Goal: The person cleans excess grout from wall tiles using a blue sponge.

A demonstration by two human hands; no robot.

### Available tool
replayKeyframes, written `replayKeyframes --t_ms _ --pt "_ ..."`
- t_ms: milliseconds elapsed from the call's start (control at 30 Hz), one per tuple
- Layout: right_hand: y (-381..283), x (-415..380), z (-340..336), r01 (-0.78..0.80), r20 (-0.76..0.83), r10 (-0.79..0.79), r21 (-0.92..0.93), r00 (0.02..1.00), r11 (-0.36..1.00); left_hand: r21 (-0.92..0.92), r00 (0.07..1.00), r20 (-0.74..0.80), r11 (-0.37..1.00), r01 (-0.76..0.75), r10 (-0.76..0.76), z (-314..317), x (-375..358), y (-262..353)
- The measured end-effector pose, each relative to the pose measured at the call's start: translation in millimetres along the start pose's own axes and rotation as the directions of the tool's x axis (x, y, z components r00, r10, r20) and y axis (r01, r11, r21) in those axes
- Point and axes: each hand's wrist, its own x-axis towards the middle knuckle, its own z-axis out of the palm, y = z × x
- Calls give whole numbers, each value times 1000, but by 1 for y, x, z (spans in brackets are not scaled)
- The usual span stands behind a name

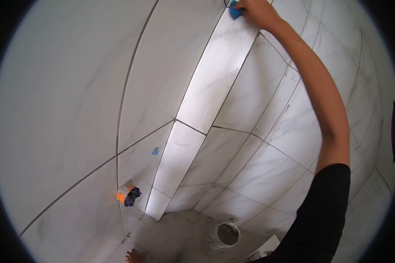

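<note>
At the top of the view, my right hand (259,13) is closed around a blue object (235,10), pressed near the joint at the upper end of a narrow white tiled strip (219,61). My left hand (135,256) shows only in part at the bottom edge, low by the wall; its fingers are small and bent, and whether they hold anything is not clear. Dark joints run between the marbled wall tiles (254,83).
A white bucket (213,239) with dark material inside stands on the grey floor (175,230). An orange and black wrapped fitting (126,194) sticks out of the wall, with a small blue fitting (155,151) above it. A white piece (267,247) lies at the lower right.
</note>
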Motion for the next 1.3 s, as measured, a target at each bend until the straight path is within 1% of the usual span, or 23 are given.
replayKeyframes --t_ms 33,67,133,233,267,367,433,467,533,567,600,667,733,800,833,867,933,967,1000,1067,1100,1267,1300 --pt "7 -10 -8 -2 45 2 -13 999 1000 5 1000 -6 1000 3 -3 -9 -5 1" --pt "8 -16 -28 -56 239 71 -67 968 996 -17 1000 -9 999 28 -28 -25 -30 16" --pt "21 -21 -22 -3 152 0 18 988 1000 -35 999 1 998 45 -45 -29 -42 26" --pt "-5 15 -7 11 109 -2 -82 994 997 -11 999 -4 999 32 -32 -21 -26 24" --pt "-13 26 3 35 1 -35 -90 999 995 -23 1000 8 999 26 -26 -16 -21 17" --pt "-8 24 0 -36 38 35 17 999 999 -35 1000 -3 999 29 -29 -6 -13 7" --pt "5 7 -17 -19 278 22 -15 960 1000 -36 1000 -16 999 14 -15 -6 -18 12" --pt "4 6 -30 -23 286 28 -19 958 1000 -43 1000 -9 999 11 -11 -10 -25 17" --pt "3 10 -65 -88 595 197 -207 780 974 -44 1000 -9 999 3 -3 -11 -22 14" --pt "-6 17 -86 -95 615 256 -282 745 955 -45 1000 -5 999 4 -4 -6 -14 12" --pt "-6 19 -89 -97 616 263 -289 743 952 -42 1000 2 999 8 -8 -1 -6 8" --pt "3 28 -88 -95 271 110 -67 956 993 -46 1000 10 999 1 0 -22 -29 17" --pt "-2 37 -57 -21 129 22 -8 991 1000 -55 1000 15 998 -3 4 -20 -29 13" --pt "-11 26 -29 -115 288 101 32 952 993 -111 998 18 992 -62 65 -3 1 -5" --pt "1 7 -10 -95 169 80 83 982 992 -105 998 7 992 -65 66 -7 0 -7" --pt "6 -3 -20 -106 168 91 80 982 991 -75 999 7 997 -35 35 -17 -22 -4" --pt "11 6 -59 -152 541 188 -111 820 982 -73 1000 12 997 -7 8 -26 -35 17" --pt "12 19 -72 -184 633 290 -228 718 956 -55 999 33 998 3 -1 -30 -39 14" --pt "-1 27 -93 -252 600 350 -244 719 936 -42 999 51 999 -2 4 -33 -39 17" --pt "2 34 -83 -279 275 268 0 923 960 -54 998 55 998 -10 13 -38 -44 24" --pt "0 39 -71 -233 208 228 -4 951 973 -65 998 57 998 -1 5 -39 -46 23" --pt "-2 11 -13 -88 222 71 65 972 994 -74 1000 9 997 20 -19 -24 -35 15" --pt "-3 14 -30 -118 370 130 -56 920 991 -94 1000 4 995 29 -29 -23 -38 21"
